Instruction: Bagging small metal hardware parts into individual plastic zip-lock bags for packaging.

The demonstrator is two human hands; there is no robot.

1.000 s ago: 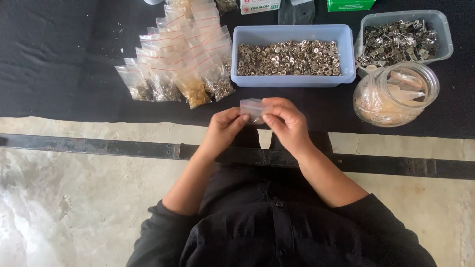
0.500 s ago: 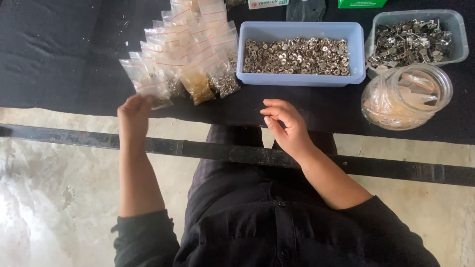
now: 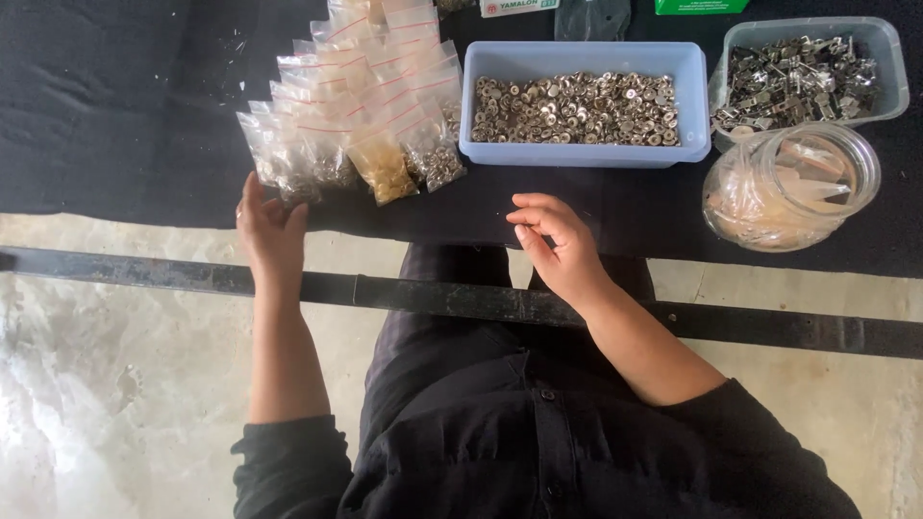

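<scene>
My left hand [image 3: 270,231] lies open at the near left edge of a pile of small clear zip bags [image 3: 361,115] filled with small metal parts, its fingertips at the nearest bag [image 3: 291,183]. My right hand [image 3: 561,243] hovers over the black cloth [image 3: 115,106] below the blue tray [image 3: 577,154], fingers loosely curled, with nothing visible in it. The blue tray holds many small silvery round fasteners.
A clear tub [image 3: 889,77] of metal clips stands at the far right. In front of it a glass jar [image 3: 790,187] lies on its side, stuffed with empty clear bags. A dark metal bar [image 3: 433,298] runs below the table edge, with concrete floor underneath.
A second ago both hands held a small clear bag at the middle. My left hand has since moved left to the bag pile and no longer holds it; my right hand stays put, empty.
</scene>
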